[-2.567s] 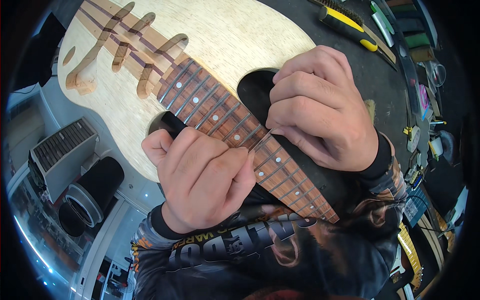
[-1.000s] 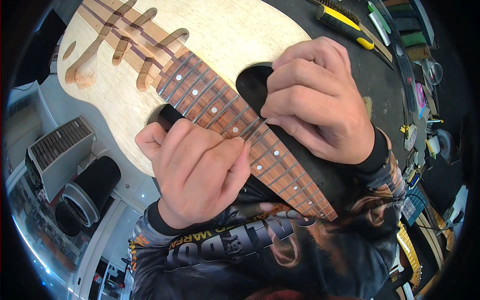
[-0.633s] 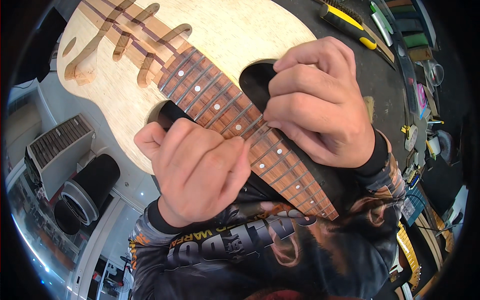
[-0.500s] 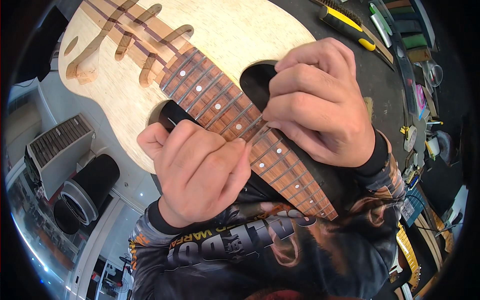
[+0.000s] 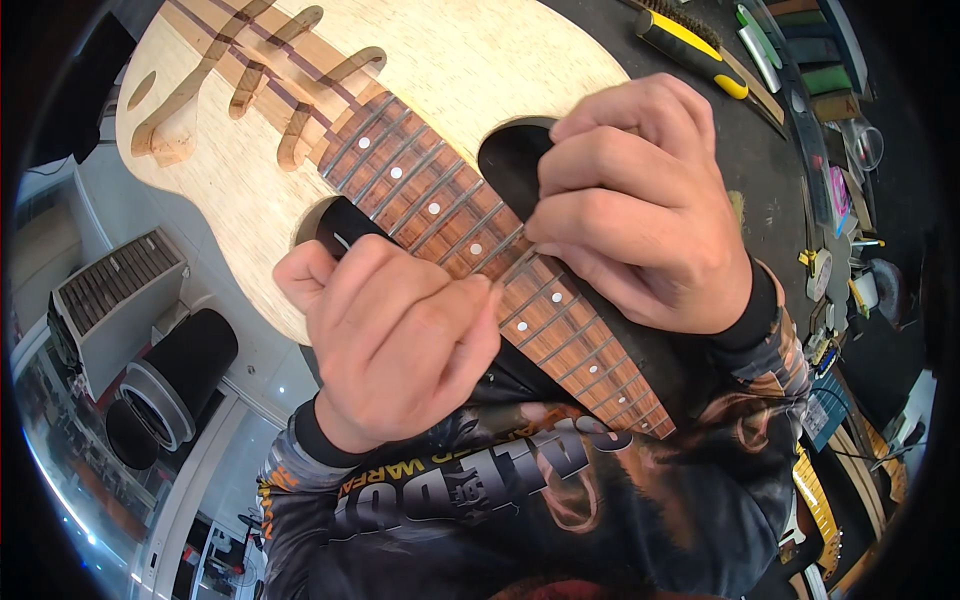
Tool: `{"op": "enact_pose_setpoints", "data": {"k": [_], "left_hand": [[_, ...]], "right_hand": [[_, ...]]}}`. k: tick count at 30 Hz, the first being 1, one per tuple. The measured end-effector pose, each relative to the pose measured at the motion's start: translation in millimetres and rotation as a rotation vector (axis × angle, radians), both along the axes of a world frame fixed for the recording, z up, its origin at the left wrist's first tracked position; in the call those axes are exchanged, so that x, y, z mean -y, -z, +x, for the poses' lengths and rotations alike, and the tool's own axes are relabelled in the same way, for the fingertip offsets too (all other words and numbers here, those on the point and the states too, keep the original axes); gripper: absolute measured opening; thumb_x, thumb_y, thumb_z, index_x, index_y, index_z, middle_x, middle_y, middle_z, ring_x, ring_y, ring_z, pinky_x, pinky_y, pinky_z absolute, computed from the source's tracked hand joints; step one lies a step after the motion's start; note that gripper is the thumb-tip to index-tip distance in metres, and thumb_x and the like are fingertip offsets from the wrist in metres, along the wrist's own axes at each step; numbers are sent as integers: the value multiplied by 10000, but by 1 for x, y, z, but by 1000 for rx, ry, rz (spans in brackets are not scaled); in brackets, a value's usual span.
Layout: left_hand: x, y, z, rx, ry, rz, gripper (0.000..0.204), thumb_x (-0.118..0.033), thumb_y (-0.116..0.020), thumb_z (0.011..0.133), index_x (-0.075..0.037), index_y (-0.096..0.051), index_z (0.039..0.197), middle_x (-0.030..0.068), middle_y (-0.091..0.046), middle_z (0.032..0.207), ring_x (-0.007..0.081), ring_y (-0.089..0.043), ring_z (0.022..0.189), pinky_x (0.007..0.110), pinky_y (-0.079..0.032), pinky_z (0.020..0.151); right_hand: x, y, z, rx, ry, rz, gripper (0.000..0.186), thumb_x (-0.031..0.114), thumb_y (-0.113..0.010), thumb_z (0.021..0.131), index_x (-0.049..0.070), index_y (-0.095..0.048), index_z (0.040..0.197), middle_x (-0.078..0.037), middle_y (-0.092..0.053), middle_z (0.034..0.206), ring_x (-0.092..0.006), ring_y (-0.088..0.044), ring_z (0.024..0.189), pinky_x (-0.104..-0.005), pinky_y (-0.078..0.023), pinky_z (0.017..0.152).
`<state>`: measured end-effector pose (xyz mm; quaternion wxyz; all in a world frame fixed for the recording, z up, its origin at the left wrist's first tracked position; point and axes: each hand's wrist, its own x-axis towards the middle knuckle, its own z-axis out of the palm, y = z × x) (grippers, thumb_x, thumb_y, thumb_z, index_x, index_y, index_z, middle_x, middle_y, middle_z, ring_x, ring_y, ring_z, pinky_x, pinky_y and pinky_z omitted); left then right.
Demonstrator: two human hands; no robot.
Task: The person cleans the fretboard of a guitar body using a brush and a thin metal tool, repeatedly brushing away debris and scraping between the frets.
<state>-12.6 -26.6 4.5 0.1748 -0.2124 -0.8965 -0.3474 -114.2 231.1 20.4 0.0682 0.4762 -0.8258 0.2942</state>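
Observation:
An unfinished electric guitar body (image 5: pixel 470 60) of pale wood lies face up, with carved cavities and darker stripes at its far left. Its fretboard (image 5: pixel 575 335), reddish brown with metal frets and white dot inlays, slants down toward my torso. My left hand (image 5: pixel 395 345) is closed at the fretboard's left edge, thumb and forefinger pinched together over a fret. My right hand (image 5: pixel 645 205) is closed at the opposite edge, its fingertips pinched at the same fret. A thin line spans the short gap between both fingertips; whether it is a fret or a separate strip, I cannot tell.
A yellow-and-black handled tool (image 5: pixel 690 50) lies on the dark bench at the upper right, near a rack of small items. Another guitar neck (image 5: pixel 818 505) is at the lower right. Left and below stand a black cylinder (image 5: pixel 205 345) and a slatted box (image 5: pixel 125 285).
Both hands keep their pinch at the same fret, with only a very slight shift. The guitar stays almost exactly where it was.

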Motion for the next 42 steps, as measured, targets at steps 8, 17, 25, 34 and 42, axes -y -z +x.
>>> {"op": "enact_pose_setpoints", "data": {"k": [8,17,25,34,42], "left_hand": [[-1,-1,0,-17,15,-13,332,21,-962,763,-99,-819,1037,12,-716,904,217,-624,765,433,-366,934],[-9,-1,-4,15,31,-13,308,2,-968,762,-106,-825,1013,3,-716,910,203,-630,787,437,-352,935],[-10,-1,-9,5,49,-4,316,-1,-970,748,-110,-822,1005,1,-717,907,209,-629,781,434,-348,928],[-8,-1,-7,-14,11,8,317,19,-957,734,-105,-814,989,8,-712,881,207,-625,759,425,-347,925],[-8,0,-5,3,38,0,317,24,-956,740,-102,-813,993,8,-712,883,206,-622,753,426,-350,928]], "right_hand": [[0,-3,2,12,7,24,301,151,-945,757,177,-820,1030,23,-744,1095,-308,-717,1197,-516,-434,1098],[-14,-6,1,-8,20,75,321,129,-954,757,170,-825,1048,8,-751,1143,-328,-710,1225,-535,-426,1137],[-10,-7,3,15,3,66,310,154,-956,767,168,-803,1037,15,-753,1138,-321,-712,1222,-548,-447,1138],[-1,-2,5,-69,47,57,292,168,-944,787,179,-774,1025,27,-746,1133,-303,-716,1245,-564,-447,1163],[-1,0,8,-41,50,64,303,169,-946,787,195,-776,1036,35,-738,1132,-300,-715,1263,-610,-424,1205]]}}
